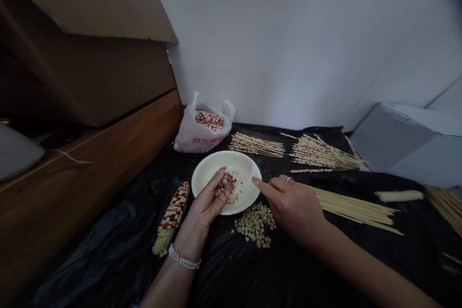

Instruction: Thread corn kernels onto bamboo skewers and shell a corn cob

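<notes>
A black plastic sheet (90, 245) is spread out, with a white plate (245, 168) set on it. Corn kernels (233, 187) on the plate are covered by the narrowly curled left hand (211, 197), though any grip is hidden. The right hand (292, 207) is held open beside the rim, near bamboo skewers (353, 209); a speckled corn cob (171, 219) is laid by the left hand.

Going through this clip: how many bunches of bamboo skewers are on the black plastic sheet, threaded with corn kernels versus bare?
Kernel-threaded skewer bunches: 2
Bare skewer bunches: 2
Total: 4
</notes>
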Demonstrator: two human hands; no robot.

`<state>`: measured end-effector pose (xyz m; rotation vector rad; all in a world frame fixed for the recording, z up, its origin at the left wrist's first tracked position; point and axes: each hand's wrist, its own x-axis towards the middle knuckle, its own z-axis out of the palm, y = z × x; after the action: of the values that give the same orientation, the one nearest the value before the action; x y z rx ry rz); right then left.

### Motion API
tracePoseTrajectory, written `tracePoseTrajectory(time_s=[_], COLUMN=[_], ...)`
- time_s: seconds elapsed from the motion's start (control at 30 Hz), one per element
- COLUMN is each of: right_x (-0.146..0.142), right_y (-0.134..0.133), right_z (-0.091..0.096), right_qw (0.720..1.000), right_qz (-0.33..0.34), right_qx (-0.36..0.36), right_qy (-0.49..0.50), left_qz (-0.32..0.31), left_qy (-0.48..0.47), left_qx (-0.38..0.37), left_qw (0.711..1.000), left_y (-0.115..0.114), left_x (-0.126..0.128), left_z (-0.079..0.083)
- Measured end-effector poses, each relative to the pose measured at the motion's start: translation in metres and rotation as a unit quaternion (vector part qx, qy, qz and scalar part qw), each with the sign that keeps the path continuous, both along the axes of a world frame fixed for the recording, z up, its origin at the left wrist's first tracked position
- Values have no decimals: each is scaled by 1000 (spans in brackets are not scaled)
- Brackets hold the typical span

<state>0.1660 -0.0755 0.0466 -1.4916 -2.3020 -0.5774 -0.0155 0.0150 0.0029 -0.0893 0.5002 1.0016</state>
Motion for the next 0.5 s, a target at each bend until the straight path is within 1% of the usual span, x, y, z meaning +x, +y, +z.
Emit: tracePoseTrajectory(time_s=[0.5], right_x=[-2], right_y=[-1], right_z=[0], right_qw=[999], right_qz=[0], right_qx=[14], right_qy=[-29], left_qz=[2], left_qy=[34], left_qx=[1], left_qw=[999], left_y=[-2], left_x=[4], left_z=[4])
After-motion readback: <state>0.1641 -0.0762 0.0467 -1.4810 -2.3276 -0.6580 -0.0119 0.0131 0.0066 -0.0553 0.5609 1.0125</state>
